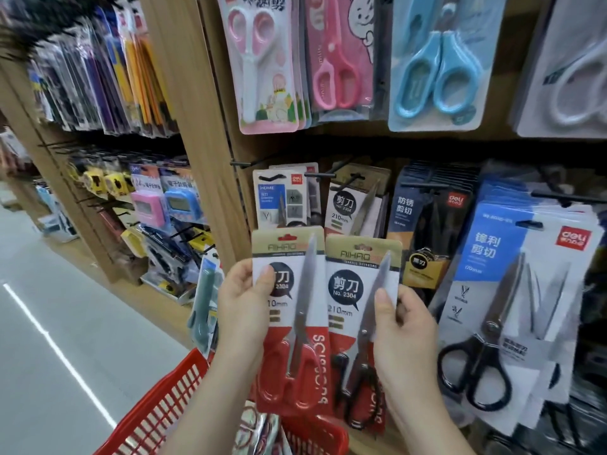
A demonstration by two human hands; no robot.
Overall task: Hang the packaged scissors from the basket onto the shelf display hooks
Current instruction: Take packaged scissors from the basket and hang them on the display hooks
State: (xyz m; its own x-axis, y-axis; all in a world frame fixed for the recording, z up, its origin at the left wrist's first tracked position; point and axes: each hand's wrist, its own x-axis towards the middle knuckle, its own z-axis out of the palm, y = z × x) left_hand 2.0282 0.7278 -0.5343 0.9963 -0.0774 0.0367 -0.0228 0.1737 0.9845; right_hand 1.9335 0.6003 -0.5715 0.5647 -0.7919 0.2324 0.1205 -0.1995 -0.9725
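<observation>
Scissors in two carded packs are held up side by side in the lower middle of the frame, right in front of the wooden shelf [184, 103]. The left hand [244, 310] pinches the red-handled pack [289, 249] at its left edge, thumb pressed on the card's face and fingers tucked behind. The right hand [407, 339] grips the black-handled pack [358, 257] the same way from its right edge, thumb flat on the front near the blade. The two cards nearly touch along their inner edges, both upright, with the handles pointing down.

Just above them, in the centre of the frame, a matching pack [348, 205] hangs on a black display hook [320, 175]. To the right hang blue-and-white packs of black-handled scissors [512, 257]. Across the top of the frame hang pink children's scissors [259, 60] and a light blue pair [437, 70].

The red basket [170, 399] sits at the bottom of the frame, below the forearms, with something packaged inside that I cannot make out.
</observation>
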